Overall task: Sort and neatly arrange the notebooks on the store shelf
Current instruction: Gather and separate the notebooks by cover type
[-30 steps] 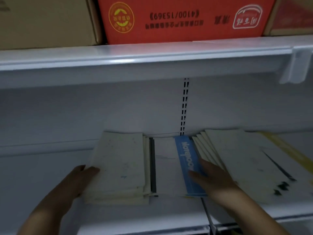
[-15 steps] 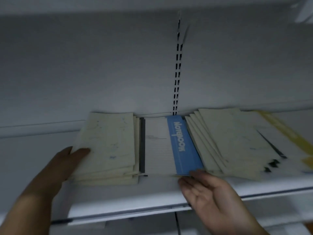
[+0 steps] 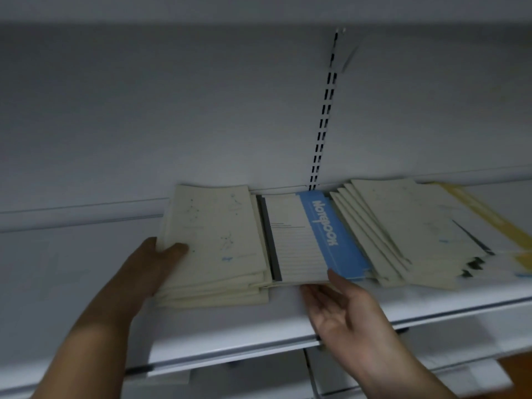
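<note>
Step in hand: squaring up the stacks on the white shelf (image 3: 230, 335); judged to be mid-sort, since only the left pile looks gathered.
Left hand (image 3: 155, 266): grips the left edge of the cream stack (image 3: 218, 243), thumb on the top cover, fingers (image 3: 172, 250) curled under the near corner. Clenched on that stack.
Right hand (image 3: 342, 309): palm up and open, fingers (image 3: 316, 295) spread at the near edge of the blue-banded notebook (image 3: 311, 240). The thumb tip touches its front edge; nothing is grasped.
Cream stack: several thin notebooks, pale covers with faint blue line drawings, lower copies stepped out toward the front. Lies left of the blue-banded one, touching it or nearly so.
Blue-banded notebook: white lined cover, blue strip with "Notebook" lettering along its right side, dark spine at left. Sits on top of further copies, between the two cream groups.
Fanned group (image 3: 403, 234): cream notebooks splayed like cards to the right, overlapping, not aligned.
Yellow-edged notebooks (image 3: 483, 214): far right, partly under the fanned group; details blurred.
Next move, judged: the right hand likely needs to slide under or push the blue-banded pile flush, while the left steadies its stack; the fanned group then needs collapsing.
Handling: thin, slippery covers likely shift if pushed from one corner.
</note>
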Demonstrator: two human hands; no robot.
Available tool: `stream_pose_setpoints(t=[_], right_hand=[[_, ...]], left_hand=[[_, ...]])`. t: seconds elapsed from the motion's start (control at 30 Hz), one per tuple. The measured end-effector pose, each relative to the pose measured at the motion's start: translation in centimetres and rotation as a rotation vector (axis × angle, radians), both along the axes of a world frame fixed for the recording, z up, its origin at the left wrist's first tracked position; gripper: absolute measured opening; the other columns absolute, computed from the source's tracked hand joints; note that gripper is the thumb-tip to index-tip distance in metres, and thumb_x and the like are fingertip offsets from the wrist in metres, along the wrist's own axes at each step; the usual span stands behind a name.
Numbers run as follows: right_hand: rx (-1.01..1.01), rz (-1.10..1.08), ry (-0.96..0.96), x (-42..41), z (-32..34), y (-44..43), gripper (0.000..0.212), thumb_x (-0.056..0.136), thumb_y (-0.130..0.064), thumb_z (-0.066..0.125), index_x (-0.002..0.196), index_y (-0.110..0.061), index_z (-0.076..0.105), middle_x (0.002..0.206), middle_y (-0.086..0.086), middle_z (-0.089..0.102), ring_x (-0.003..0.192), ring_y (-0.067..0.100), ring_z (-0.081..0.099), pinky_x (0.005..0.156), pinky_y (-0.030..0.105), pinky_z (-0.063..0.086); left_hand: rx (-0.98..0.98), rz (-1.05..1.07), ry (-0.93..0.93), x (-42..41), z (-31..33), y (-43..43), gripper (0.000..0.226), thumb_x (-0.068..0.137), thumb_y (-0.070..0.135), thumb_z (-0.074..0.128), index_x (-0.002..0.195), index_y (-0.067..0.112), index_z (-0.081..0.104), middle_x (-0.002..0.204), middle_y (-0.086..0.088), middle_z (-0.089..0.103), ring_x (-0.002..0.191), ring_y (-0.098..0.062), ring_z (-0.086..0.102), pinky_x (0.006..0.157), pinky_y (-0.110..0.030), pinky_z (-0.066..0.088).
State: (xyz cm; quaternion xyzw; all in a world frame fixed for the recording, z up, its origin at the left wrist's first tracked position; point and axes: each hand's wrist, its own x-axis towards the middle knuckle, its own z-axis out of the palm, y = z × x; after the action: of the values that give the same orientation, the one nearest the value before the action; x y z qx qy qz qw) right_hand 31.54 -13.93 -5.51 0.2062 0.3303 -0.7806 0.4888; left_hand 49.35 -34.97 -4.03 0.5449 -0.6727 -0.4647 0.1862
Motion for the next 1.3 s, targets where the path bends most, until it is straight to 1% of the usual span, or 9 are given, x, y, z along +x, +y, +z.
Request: stream_pose_setpoints(t=[0.2, 0.33, 0.47, 0.73, 0.8, 0.93, 1.03, 1.2, 1.3], right_hand=[[0.076, 0.146, 0.150, -0.8, 0.7, -1.6, 0.032, 0.063, -0.008, 0.076, 0.092, -0.006, 0.062, 0.077, 0.012, 0.065, 0.072, 0.022, 0.060, 0.059, 0.027, 0.058], [0.143, 0.218, 0.350, -1.4, 0.1, -2.1, 0.036, 0.074, -0.016, 0.073, 0.107, -0.009, 0.061, 0.087, 0.016, 0.069, 0.082, 0.027, 0.065, 0.067, 0.035, 0.059], [0.156, 0.122, 0.398, -1.4, 0.3, -2.9, 0.032, 0.086, -0.009, 0.060, 0.118, -0.007, 0.055, 0.098, 0.020, 0.067, 0.086, 0.032, 0.065, 0.068, 0.043, 0.056], [0.081, -0.143, 0.808, -2.5, 3.7, 2.4, 0.026, 0.080, -0.001, 0.062, 0.091, -0.024, 0.066, 0.078, -0.002, 0.077, 0.071, 0.016, 0.073, 0.053, 0.033, 0.057], [0.030, -0.151, 0.845, -3.0, 4.7, 3.9, 0.025, 0.080, -0.002, 0.061, 0.088, -0.024, 0.069, 0.083, -0.001, 0.077, 0.076, 0.017, 0.073, 0.056, 0.036, 0.058], [0.031, -0.105, 0.841, -3.1, 4.7, 5.2, 0.038, 0.066, -0.012, 0.067, 0.103, -0.017, 0.066, 0.096, 0.007, 0.076, 0.089, 0.026, 0.072, 0.068, 0.041, 0.058], [0.041, -0.113, 0.806, -4.7, 3.7, 6.6, 0.029, 0.077, -0.003, 0.060, 0.096, -0.025, 0.068, 0.092, 0.005, 0.076, 0.086, 0.026, 0.072, 0.074, 0.043, 0.056], [0.090, -0.113, 0.727, -11.1, 2.6, 11.1, 0.024, 0.083, -0.011, 0.062, 0.104, -0.022, 0.065, 0.099, 0.008, 0.075, 0.093, 0.028, 0.070, 0.086, 0.050, 0.053], [0.100, -0.148, 0.705, -16.3, 1.9, 14.6, 0.024, 0.084, -0.011, 0.059, 0.107, -0.018, 0.064, 0.100, 0.010, 0.075, 0.091, 0.029, 0.070, 0.080, 0.045, 0.055]], left_hand=[[-0.166, -0.044, -0.183, 0.0, 0.3, -1.3, 0.081, 0.075, 0.044, 0.067, 0.142, 0.019, 0.029, 0.141, -0.014, 0.045, 0.119, -0.034, 0.050, 0.097, -0.046, 0.046], [-0.453, -0.146, -0.399, -1.5, 1.9, -0.7, 0.076, 0.076, 0.031, 0.068, 0.143, 0.024, 0.032, 0.149, -0.009, 0.035, 0.136, -0.030, 0.032, 0.110, -0.041, 0.030], [-0.612, -0.207, -0.126, -3.3, 2.8, 3.2, 0.052, 0.079, 0.017, 0.067, 0.128, 0.022, 0.054, 0.134, -0.005, 0.053, 0.116, -0.022, 0.050, 0.097, -0.028, 0.039], [-0.335, -0.253, 0.311, -5.1, 4.5, 7.3, 0.040, 0.083, 0.021, 0.066, 0.122, 0.026, 0.057, 0.116, 0.007, 0.062, 0.088, 0.006, 0.059, 0.071, -0.005, 0.041], [-0.032, -0.280, 0.515, -6.7, 5.1, 8.8, 0.053, 0.076, 0.022, 0.072, 0.126, 0.025, 0.054, 0.113, 0.011, 0.064, 0.089, 0.011, 0.062, 0.073, -0.003, 0.046], [0.798, -0.418, 0.815, -11.6, 5.5, 11.5, 0.047, 0.063, 0.033, 0.070, 0.103, 0.008, 0.072, 0.101, -0.011, 0.075, 0.087, -0.024, 0.073, 0.073, -0.041, 0.061], [0.725, -0.333, 0.699, -15.7, 4.8, 14.1, 0.021, 0.073, 0.019, 0.069, 0.091, 0.009, 0.070, 0.074, -0.008, 0.077, 0.061, -0.021, 0.073, 0.045, -0.029, 0.057], [0.658, -0.287, 0.607, -22.8, 2.9, 18.1, 0.027, 0.077, 0.017, 0.068, 0.103, 0.009, 0.067, 0.087, -0.012, 0.076, 0.078, -0.030, 0.070, 0.056, -0.031, 0.055], [0.633, -0.304, 0.552, -28.0, 2.6, 21.6, 0.018, 0.077, 0.017, 0.069, 0.092, 0.007, 0.068, 0.062, -0.006, 0.074, 0.054, -0.026, 0.067, 0.036, -0.024, 0.047]])
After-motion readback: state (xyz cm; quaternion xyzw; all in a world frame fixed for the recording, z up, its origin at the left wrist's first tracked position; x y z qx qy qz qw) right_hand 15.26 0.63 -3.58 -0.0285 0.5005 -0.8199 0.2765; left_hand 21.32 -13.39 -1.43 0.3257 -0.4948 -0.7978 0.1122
